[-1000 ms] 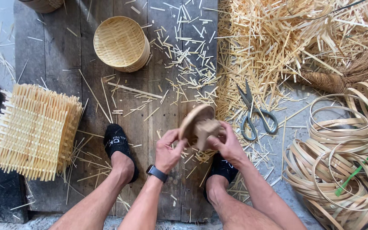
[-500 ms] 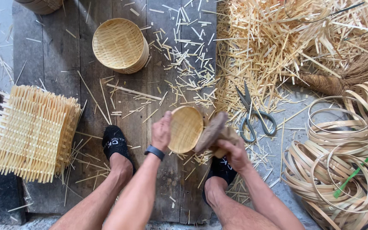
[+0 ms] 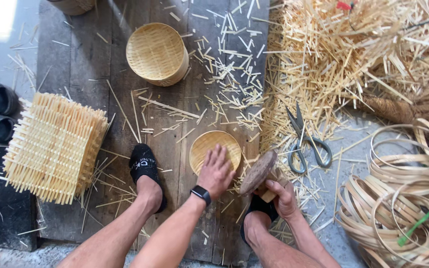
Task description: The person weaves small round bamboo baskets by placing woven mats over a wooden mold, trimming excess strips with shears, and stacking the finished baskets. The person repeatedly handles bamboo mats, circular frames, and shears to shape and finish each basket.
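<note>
Left hand [image 3: 216, 171] flat and open, pinning the small basket [image 3: 214, 149] to the plank [image 3: 175, 139] between my feet so it stays put; right hand [image 3: 280, 197] grips the mallet [image 3: 258, 172] just right of it.

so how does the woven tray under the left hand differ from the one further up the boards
The small round woven bamboo tray lies flat and shallow under the left hand; the larger round woven bamboo basket is deeper, tilted and untouched. Both are pale, round and open side up on the dark wooden boards.

Dark smartwatch screen [image 3: 200, 192] — left wrist; no packages
</note>
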